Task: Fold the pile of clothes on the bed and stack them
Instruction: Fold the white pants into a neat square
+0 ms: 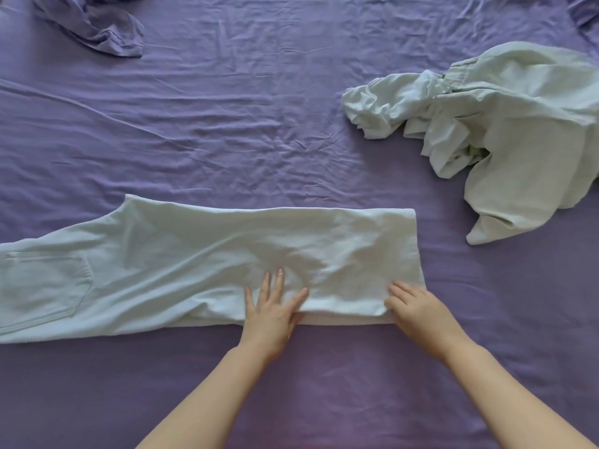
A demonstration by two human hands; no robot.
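A pair of pale blue-white trousers [181, 260] lies flat across the purple bed, folded lengthwise, back pocket at the left and the leg end doubled back at the right. My left hand [272, 306] lies flat on the near edge of the cloth, fingers spread and straight. At the near right corner of the fold my right hand [418, 307] rests with its fingers on the cloth's edge. A crumpled heap of pale green-white clothes [505, 131] sits at the right.
The wrinkled purple sheet [227, 124] covers the whole bed. A bunched purple garment or sheet part [97, 27] lies at the far left corner. More purple cloth shows at the far right corner [583, 11].
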